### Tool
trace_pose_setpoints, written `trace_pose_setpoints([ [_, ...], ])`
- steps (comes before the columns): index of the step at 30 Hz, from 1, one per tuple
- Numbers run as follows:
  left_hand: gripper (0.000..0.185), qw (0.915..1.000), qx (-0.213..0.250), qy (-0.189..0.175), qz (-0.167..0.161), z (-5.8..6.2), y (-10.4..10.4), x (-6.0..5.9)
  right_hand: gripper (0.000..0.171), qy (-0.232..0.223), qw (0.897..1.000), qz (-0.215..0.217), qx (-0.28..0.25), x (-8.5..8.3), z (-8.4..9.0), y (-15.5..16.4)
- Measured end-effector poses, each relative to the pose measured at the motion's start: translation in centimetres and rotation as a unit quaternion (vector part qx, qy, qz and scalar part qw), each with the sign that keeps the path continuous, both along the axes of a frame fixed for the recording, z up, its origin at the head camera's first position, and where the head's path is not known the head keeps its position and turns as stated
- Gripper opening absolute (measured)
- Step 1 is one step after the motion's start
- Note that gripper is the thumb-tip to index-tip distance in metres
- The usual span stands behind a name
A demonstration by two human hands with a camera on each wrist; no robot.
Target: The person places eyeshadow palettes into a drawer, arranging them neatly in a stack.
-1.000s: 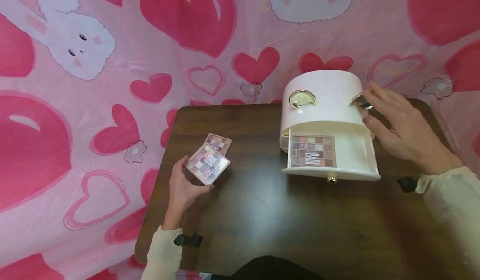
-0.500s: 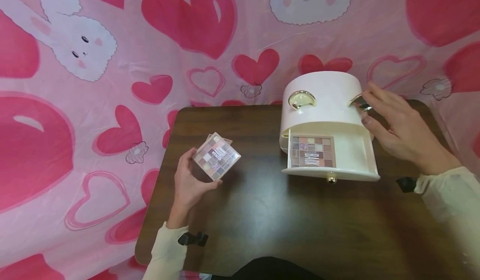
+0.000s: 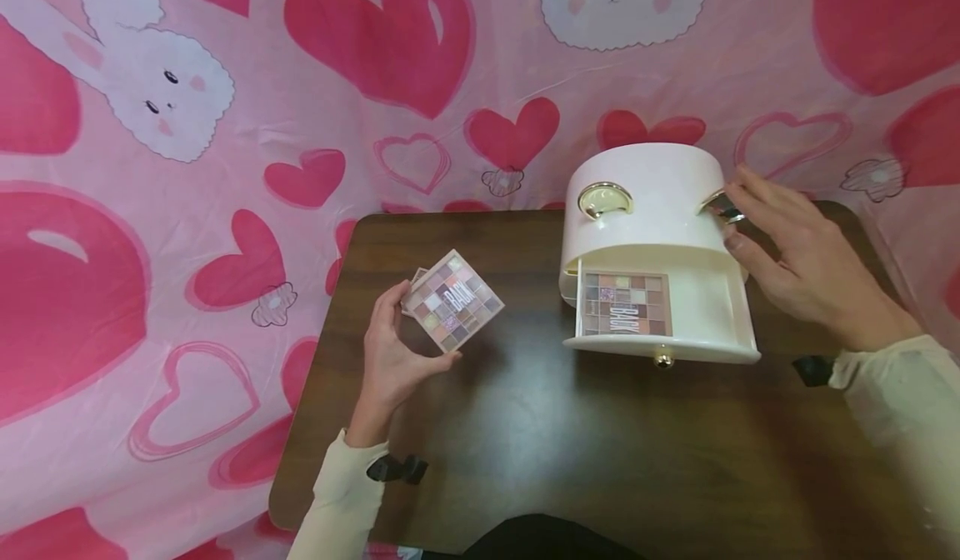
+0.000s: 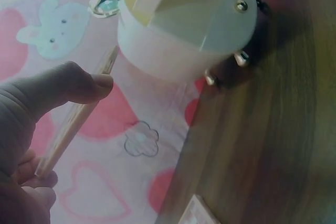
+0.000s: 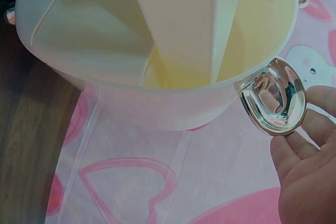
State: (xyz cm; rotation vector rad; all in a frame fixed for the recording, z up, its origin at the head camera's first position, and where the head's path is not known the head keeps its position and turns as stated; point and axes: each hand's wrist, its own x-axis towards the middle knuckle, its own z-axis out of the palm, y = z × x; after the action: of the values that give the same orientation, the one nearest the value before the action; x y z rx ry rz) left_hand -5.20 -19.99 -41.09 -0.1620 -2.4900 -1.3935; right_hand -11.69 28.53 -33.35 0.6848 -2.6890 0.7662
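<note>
Over the table (image 3: 525, 443), left grip (image 3: 393, 352) pinches a palette (image 3: 454, 300); right grip (image 3: 798, 252), fingers relaxed, touches the organizer (image 3: 645, 202).

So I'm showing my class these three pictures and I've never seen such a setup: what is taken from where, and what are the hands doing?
No machine here: a person wears three cameras. The wide picture comes from the head, looking down at a dark table. The other two come from the wrists. The left hand holds an eyeshadow palette above another palette lying on the table. The right hand touches the shiny side handle of a cream storage box. Its open drawer has a third palette inside.
</note>
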Motion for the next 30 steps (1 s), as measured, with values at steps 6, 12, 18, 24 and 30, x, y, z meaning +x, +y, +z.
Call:
trace_pose_setpoints([
  [6, 0.11, 0.9991, 0.007, 0.029, -0.029, 0.6, 0.8, -0.7, 0.059, 0.004, 1.0, 0.006, -0.005, 0.0, 0.0, 0.1],
  [12, 0.111, 0.9983, -0.006, 0.035, -0.046, 1.2, 1.4, -1.2, 0.059, 0.007, 1.0, 0.008, -0.007, -0.1, 0.0, 0.2],
  [18, 0.112, 0.9973, -0.018, 0.045, -0.055, 1.8, 2.0, -1.4, 0.059, -0.001, 1.0, 0.004, -0.003, 0.0, 0.0, 0.2],
  [24, 0.111, 0.9955, -0.022, 0.052, -0.076, 2.3, 2.9, -1.8, 0.059, 0.002, 1.0, 0.003, -0.007, -0.1, 0.0, 0.2],
  [30, 0.111, 0.9915, -0.001, 0.071, -0.11, 2.6, 4.0, -2.4, 0.059, 0.006, 1.0, 0.006, -0.011, -0.1, -0.1, 0.1],
])
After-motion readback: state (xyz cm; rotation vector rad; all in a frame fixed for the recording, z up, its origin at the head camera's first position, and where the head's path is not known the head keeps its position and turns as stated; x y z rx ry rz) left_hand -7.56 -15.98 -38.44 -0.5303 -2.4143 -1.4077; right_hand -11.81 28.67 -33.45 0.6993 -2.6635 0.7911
